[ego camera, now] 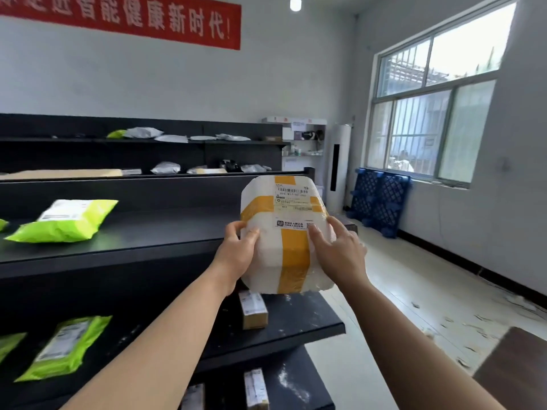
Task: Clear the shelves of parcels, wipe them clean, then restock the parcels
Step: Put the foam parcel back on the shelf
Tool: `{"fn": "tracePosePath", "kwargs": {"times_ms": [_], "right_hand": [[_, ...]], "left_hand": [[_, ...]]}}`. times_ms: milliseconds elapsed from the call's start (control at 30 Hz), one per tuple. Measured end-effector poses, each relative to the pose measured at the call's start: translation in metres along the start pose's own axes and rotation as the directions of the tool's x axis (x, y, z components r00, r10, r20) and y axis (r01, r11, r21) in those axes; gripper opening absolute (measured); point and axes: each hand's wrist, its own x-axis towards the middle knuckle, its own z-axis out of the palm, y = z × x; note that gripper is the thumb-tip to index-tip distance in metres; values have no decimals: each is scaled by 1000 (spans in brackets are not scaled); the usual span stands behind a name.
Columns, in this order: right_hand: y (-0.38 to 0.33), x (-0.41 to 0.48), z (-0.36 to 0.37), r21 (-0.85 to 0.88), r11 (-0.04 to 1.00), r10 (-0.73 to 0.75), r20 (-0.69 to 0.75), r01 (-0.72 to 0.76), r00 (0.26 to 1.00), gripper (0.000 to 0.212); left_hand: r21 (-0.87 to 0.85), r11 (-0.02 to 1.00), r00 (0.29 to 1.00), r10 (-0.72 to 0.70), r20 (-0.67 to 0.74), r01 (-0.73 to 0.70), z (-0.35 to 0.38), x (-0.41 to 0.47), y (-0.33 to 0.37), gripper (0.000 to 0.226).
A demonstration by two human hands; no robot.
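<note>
White foam parcel (284, 232), yellow-taped, is held up off the right end of the near shelf (148, 241). I see the left hand (236, 253) and right hand (337, 250) both gripping its sides. Green mailers (65, 221) and small boxes (253, 309) sit shelved, and the lower shelf (299, 318) is dusty. I judge clearing unfinished, wiping and restocking ahead.

bare left hand (236, 255) and right hand (340, 253), both forearms (159, 344) bare too

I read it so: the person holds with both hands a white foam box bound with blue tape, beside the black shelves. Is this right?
Not quite. The tape on the white foam box is yellow-orange, not blue; the head view shows it. The rest stands: the left hand and right hand hold it beside the black shelves.
</note>
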Motion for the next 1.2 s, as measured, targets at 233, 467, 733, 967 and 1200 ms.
{"fn": "tracePosePath", "kwargs": {"times_ms": [233, 467, 733, 967, 1200], "right_hand": [[-73, 23, 61, 176, 983, -69, 134, 45, 989, 67], [-125, 62, 121, 215, 973, -135, 256, 80, 957, 65], [-149, 119, 176, 175, 978, -175, 405, 111, 898, 50], [-142, 149, 213, 142, 979, -198, 484, 147, 852, 51], [-135, 160, 234, 143, 984, -163, 521, 103, 838, 54]], "left_hand": [[11, 1000, 995, 4, -104, -3, -89, 33, 17, 37], [18, 998, 976, -52, -212, 57, -141, 76, 26, 36], [55, 996, 950, -50, -307, 70, -161, 132, 20, 44], [124, 989, 940, -33, -339, 79, -163, 165, 5, 26], [185, 979, 937, -13, -350, 83, -163, 185, -14, 54]]}}
